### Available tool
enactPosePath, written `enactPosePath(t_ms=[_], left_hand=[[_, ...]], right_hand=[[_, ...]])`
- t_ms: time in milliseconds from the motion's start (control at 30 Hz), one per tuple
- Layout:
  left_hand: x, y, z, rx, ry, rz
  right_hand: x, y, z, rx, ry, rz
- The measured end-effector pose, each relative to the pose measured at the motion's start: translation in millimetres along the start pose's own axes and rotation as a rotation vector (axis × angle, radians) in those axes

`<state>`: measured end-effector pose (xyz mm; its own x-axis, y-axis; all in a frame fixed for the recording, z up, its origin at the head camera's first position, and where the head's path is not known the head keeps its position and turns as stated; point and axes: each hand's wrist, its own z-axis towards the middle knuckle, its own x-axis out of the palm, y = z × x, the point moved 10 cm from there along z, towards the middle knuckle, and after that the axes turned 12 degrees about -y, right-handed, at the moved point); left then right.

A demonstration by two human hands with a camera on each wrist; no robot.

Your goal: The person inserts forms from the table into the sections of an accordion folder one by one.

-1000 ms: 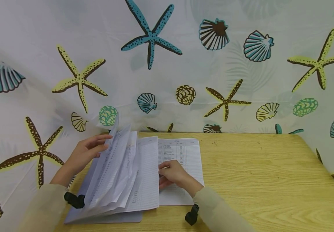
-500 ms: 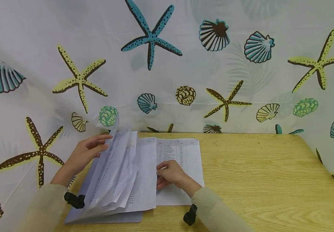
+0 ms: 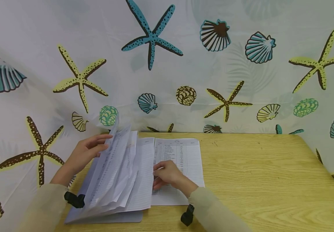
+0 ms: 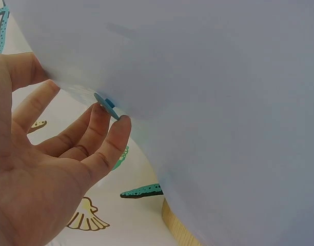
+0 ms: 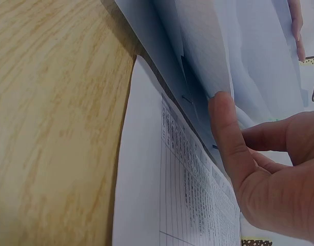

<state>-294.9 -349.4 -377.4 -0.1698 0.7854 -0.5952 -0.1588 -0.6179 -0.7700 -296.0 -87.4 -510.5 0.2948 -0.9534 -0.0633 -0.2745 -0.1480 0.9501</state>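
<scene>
A bluish-grey folder (image 3: 126, 217) lies on the left half of the table with several printed, ruled sheets (image 3: 143, 170) fanned inside it. My left hand (image 3: 87, 153) holds the raised flap and papers at their upper left edge. In the left wrist view its fingers sit at the rim of the smooth pale flap (image 4: 213, 92), around a small blue disc-shaped button (image 4: 106, 106). My right hand (image 3: 168, 175) pinches the free right edge of the sheets, its thumb (image 5: 223, 110) on the near face. Below it a printed table sheet (image 3: 191, 161) lies flat.
The wooden table (image 3: 256, 170) extends to the right of the papers. A white curtain (image 3: 167, 74) printed with starfish and shells hangs behind and along the sides. A black wrist camera (image 3: 188, 215) sits at the right cuff, another (image 3: 74, 199) at the left.
My right hand has moved slightly left, taking the sheet edge with it, so more of the flat printed sheet shows. My left hand has stayed in place.
</scene>
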Motion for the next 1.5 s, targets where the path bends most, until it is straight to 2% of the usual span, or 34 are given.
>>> enactPosePath(t_ms=[333,967,1500], left_hand=[[1.9,2.2,1.2,-0.018,0.008,-0.013],[-0.6,1.4,1.3,-0.003,0.007,-0.021],[-3.4,-1.7,-0.9,0.025,0.0,-0.032]], right_hand=[[11,4,-3.4,-0.006,0.009,0.024],[35,5,-2.1,-0.031,-0.007,0.008],[42,3,0.9,-0.043,-0.006,0.001]])
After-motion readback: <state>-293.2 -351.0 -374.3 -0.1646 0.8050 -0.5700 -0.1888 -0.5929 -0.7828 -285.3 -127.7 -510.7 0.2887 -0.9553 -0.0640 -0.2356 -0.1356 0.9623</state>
